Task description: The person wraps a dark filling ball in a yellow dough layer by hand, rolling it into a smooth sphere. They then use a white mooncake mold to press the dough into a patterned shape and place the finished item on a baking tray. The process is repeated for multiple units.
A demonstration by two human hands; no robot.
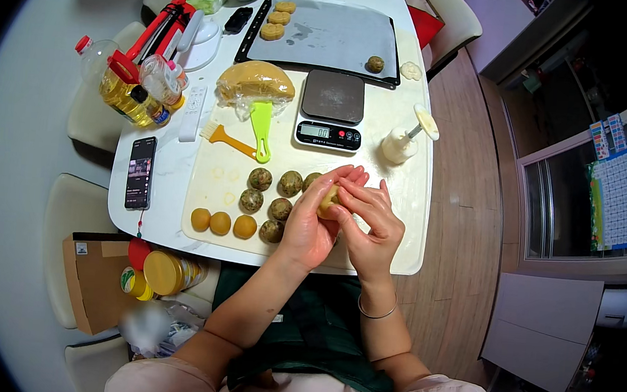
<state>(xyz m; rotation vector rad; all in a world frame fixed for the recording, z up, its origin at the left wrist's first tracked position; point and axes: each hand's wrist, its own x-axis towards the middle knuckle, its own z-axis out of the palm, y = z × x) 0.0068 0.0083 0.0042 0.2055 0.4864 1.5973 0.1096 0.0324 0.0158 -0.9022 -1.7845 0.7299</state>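
Note:
Cupped in my left hand is a piece of pale yellow dough. The fingers and thumb of my right hand pinch its edge; what lies inside the dough is hidden. Just left of my hands, several speckled brown-green filling balls rest on a cream mat, some partly covered by my left hand. Three smooth orange-yellow balls sit in a row near the front edge. Beyond my hands is a digital kitchen scale, its plate bare. A white plunger-type pastry mold stands to its right.
Behind the scale, a lined baking tray holds three patterned pastries and one speckled ball. Plastic-wrapped dough, a green-handled tool and a pastry brush lie left. Oil bottles and a phone are farther left.

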